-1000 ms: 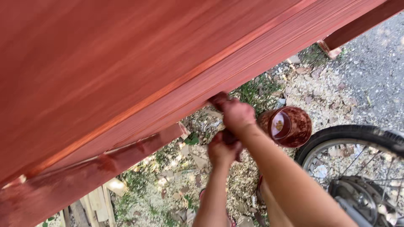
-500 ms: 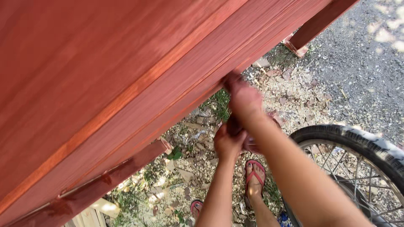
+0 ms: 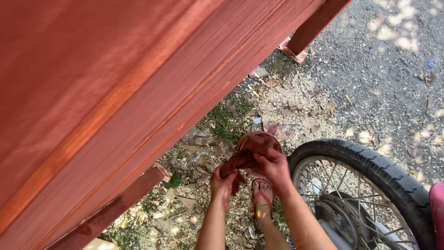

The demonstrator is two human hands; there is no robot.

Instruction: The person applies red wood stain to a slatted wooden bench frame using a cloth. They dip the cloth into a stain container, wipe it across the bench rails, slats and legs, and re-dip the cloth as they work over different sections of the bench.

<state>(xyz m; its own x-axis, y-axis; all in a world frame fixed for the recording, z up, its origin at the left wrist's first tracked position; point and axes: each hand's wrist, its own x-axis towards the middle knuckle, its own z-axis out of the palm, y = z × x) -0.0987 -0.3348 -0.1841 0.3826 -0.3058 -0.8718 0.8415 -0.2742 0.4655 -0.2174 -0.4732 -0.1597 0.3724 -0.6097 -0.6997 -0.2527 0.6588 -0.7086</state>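
Gravelly ground point(image 3: 370, 83) lies below a red-stained wooden panel point(image 3: 115, 83). Both hands have dropped off the panel's edge: left hand point(image 3: 224, 183) and right hand point(image 3: 273, 166) clench a stained rag point(image 3: 238, 163), just before the stain cup point(image 3: 259, 141) beside a wheel point(image 3: 370, 185).

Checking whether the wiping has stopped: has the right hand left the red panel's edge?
Yes. The right hand has dropped away from the red panel, now beside the wheel.

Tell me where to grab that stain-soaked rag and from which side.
Grip the rag at its bunched middle, from above. It hangs crumpled between the left hand and right hand, over the round pot, so the free upper folds are probably easiest to pinch.
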